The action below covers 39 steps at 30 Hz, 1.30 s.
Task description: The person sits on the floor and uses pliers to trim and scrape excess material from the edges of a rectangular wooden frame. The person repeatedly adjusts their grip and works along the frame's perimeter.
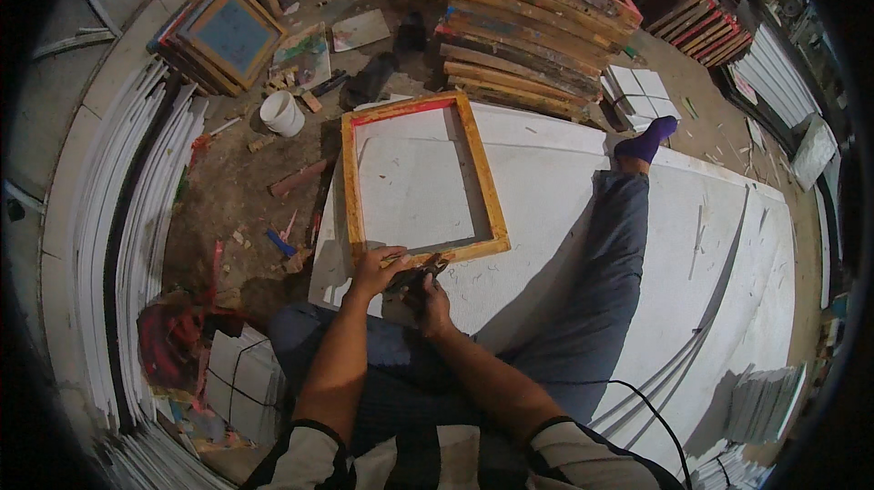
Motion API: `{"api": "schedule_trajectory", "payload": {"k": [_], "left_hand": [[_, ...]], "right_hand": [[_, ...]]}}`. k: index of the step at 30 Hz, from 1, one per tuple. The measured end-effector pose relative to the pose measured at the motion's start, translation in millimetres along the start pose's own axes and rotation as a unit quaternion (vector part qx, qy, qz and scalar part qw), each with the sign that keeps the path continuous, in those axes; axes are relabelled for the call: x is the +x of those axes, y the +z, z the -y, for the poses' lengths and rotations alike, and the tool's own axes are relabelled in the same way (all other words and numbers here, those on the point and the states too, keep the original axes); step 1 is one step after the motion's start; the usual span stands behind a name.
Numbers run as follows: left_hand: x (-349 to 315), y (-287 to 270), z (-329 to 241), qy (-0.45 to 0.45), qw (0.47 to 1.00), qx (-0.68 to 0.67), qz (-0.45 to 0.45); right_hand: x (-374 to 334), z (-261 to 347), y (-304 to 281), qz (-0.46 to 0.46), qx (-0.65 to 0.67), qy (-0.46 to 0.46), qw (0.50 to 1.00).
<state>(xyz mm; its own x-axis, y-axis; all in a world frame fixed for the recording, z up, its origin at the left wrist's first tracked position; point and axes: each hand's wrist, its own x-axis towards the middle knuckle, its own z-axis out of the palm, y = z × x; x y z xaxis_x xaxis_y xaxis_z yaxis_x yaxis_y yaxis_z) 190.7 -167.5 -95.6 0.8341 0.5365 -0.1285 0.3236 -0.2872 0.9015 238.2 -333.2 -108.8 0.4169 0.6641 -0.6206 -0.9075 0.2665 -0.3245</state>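
A yellowish wooden frame [490,194] with red along its inner edges lies on the white sheet in front of me. Its near rail is closest to my body. My left hand [373,273] is closed on that rail by the near left corner, fingers over the wood. Just to the right, my right hand [434,308] grips a dark plier-like hand tool [411,275]. The tool's head sits against the near rail, and its exact kind is hard to make out. Part of it is hidden by my fingers.
White sheets [564,281] spread beneath the frame and my outstretched leg [583,262]. Stacked wooden frames [528,26] stand at the far side, more frames [228,35] at the far left. A white bucket [282,114] stands left. Bundled white boards [241,381] lie near left.
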Motion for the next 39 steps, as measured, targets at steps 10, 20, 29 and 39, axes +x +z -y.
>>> {"api": "schedule_trajectory", "payload": {"k": [10,20,29,39], "left_hand": [[-1,-2,-5,-0.018,1.0,0.011,0.004],[5,-2,-5,-0.028,0.998,0.048,0.0],[4,2,-1,-0.004,0.998,0.05,-0.022],[3,3,-3,-0.009,0.998,0.054,-0.008]], "right_hand": [[-8,0,13,0.093,0.033,-0.044,0.994],[9,12,-14,0.127,0.05,0.137,0.981],[10,19,-12,0.137,0.031,0.144,0.98],[12,9,6,0.077,0.011,0.034,0.996]]}}
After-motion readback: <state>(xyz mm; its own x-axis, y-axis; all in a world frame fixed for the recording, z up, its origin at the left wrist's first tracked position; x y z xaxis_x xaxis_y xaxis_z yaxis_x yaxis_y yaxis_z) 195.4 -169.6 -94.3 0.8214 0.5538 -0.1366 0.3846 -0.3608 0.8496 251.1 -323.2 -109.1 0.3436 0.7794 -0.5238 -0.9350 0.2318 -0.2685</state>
